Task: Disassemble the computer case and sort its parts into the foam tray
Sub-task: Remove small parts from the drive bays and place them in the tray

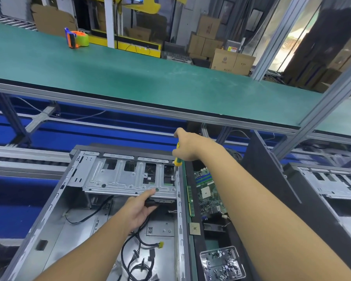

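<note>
Metal cage steadied: your left hand pinches its front edge while your right hand grips the screwdriver at its corner.

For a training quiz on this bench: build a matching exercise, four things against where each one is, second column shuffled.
1 screwdriver
2 drive cage
3 tape dispenser
4 screws

A on the green shelf
B held by the left hand
C in the clear plastic dish
D gripped in the right hand

Pairs: 1-D, 2-B, 3-A, 4-C.
</note>
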Demonstrator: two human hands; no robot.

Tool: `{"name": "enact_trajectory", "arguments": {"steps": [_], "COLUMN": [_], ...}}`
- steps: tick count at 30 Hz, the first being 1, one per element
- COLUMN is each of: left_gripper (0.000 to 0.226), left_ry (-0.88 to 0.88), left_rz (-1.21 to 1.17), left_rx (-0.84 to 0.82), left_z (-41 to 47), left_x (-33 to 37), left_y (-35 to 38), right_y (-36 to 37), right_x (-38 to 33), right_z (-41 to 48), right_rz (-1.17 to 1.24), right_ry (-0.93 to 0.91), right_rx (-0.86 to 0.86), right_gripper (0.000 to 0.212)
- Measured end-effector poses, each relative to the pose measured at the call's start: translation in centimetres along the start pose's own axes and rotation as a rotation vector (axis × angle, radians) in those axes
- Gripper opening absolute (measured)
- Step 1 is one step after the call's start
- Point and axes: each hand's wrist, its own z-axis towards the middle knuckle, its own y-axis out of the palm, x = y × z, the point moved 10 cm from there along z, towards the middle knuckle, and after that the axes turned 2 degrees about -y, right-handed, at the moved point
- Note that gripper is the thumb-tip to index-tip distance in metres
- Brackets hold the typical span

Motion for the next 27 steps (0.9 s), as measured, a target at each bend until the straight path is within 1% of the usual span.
{"name": "enact_trajectory", "arguments": {"steps": [1, 2, 3, 4, 5, 6, 7, 9, 11, 12, 13, 15, 16, 18, 19, 20, 21, 22, 24, 25, 27], "left_gripper": [0.037, 0.036, 0.035, 0.035, 0.035, 0.034, 0.034, 0.033, 0.032, 0.032, 0.031, 0.031, 0.032, 0.032, 0.033, 0.033, 0.034, 0.034, 0.034, 0.034, 0.033], "left_ry": [0.002, 0.004, 0.006, 0.007, 0.008, 0.009, 0.009, 0.009, 0.009, 0.009, 0.010, 0.012, 0.012, 0.011, 0.009, 0.007, 0.005, 0.005, 0.005, 0.002, -0.001], "left_rz": [0.000, 0.000, 0.003, 0.004, 0.004, 0.003, 0.002, -0.002, -0.011, -0.016, -0.018, -0.010, -0.004, 0.001, 0.000, -0.003, -0.006, -0.007, -0.004, 0.000, 0.008], "left_rx": [0.002, 0.006, 0.009, 0.010, 0.011, 0.010, 0.007, 0.001, -0.002, -0.004, -0.007, -0.008, -0.006, 0.001, 0.006, 0.010, 0.013, 0.013, 0.010, 0.013, 0.017], "left_z": [0.0, -0.1, -0.1, -0.1, -0.1, -0.2, -0.2, -0.2, -0.2, -0.2, -0.2, -0.2, -0.2, -0.2, -0.1, -0.1, -0.1, -0.1, -0.1, -0.1, -0.2], "left_x": [0.0, 0.0, 0.1, 0.1, 0.1, 0.1, 0.1, 0.1, 0.1, 0.1, 0.1, 0.1, 0.1, 0.1, 0.0, 0.0, 0.0, 0.0, 0.1, 0.1, 0.0], "left_y": [0.0, 0.0, 0.0, 0.0, 0.0, 0.0, 0.1, 0.1, 0.2, 0.2, 0.3, 0.3, 0.2, 0.1, 0.1, 0.0, 0.0, 0.0, -0.1, -0.1, -0.1], "right_y": [-0.4, -0.7, -0.9, -0.8, -0.7, -0.6, -0.5, -0.3, 0.0, 0.2, 0.2, -0.4, -0.6, -0.8, -0.8, -0.7, -0.4, -0.2, 0.1, 0.2, 0.0], "right_x": [0.3, 0.6, 0.4, 0.1, 0.0, 0.1, 0.2, 0.3, 0.1, 0.1, 0.3, 0.7, 0.7, 0.1, 0.1, 0.2, 0.3, 0.2, -0.2, -0.3, 0.0], "right_z": [0.0, -0.1, 0.0, 0.1, 0.4, 0.5, 0.5, 0.4, 0.0, -0.1, -0.1, -0.3, -0.3, -0.2, -0.1, -0.1, -0.3, -0.4, -0.6, -0.6, -0.6], "right_rz": [-0.039, -0.116, -0.221, -0.279, -0.282, -0.209, -0.109, 0.024, 0.053, 0.047, 0.024, -0.023, -0.063, -0.132, -0.112, -0.059, 0.001, 0.034, 0.024, 0.008, -0.036], "right_ry": [0.039, 0.071, 0.067, 0.035, 0.009, -0.002, -0.014, -0.026, -0.029, -0.017, 0.008, 0.072, 0.084, 0.040, 0.034, 0.040, 0.045, 0.033, -0.002, -0.008, 0.023], "right_rx": [0.052, 0.092, 0.111, 0.126, 0.135, 0.130, 0.114, 0.051, -0.024, -0.032, -0.017, 0.066, 0.103, 0.133, 0.130, 0.104, 0.053, 0.002, -0.066, -0.073, -0.031], "right_gripper": [0.062, 0.064, 0.056, 0.044, 0.031, 0.020, 0.017, 0.019, 0.029, 0.033, 0.040, 0.061, 0.060, 0.034, 0.022, 0.017, 0.017, 0.021, 0.033, 0.035, 0.044]}}
